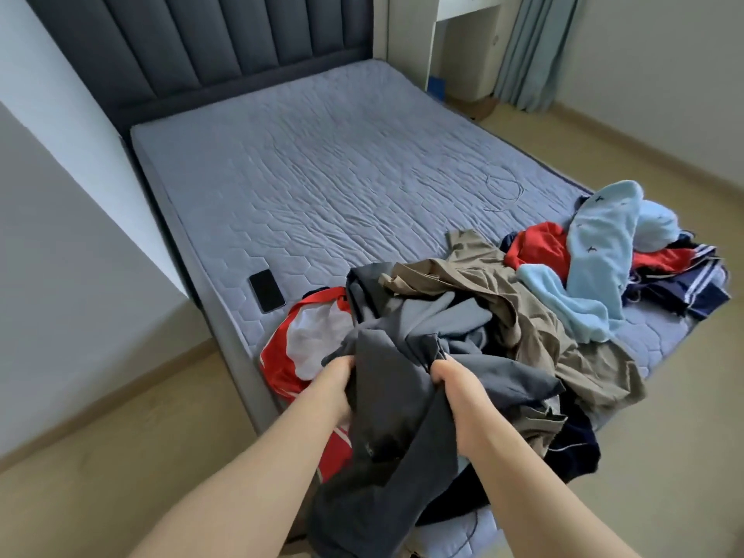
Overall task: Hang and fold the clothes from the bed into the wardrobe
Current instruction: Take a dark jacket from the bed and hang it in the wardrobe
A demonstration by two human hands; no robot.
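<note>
A heap of clothes lies on the near corner of the bed [322, 163]. My left hand [336, 380] and my right hand [459, 396] both grip a dark grey garment [390, 416] that hangs over the bed's edge between them. Under and behind it lie a khaki garment [503, 283], a red and white one [306, 340] and a navy one [575, 445]. Farther right lie a light blue fleece [596, 251], a red piece [539, 243] and a striped navy piece [684, 283]. No wardrobe is in view.
A black phone [266, 291] lies face up near the mattress's left edge. A padded dark headboard [209, 46] stands at the back. A white desk [463, 38] and a curtain [531, 50] stand at the far right. Beige floor surrounds the bed.
</note>
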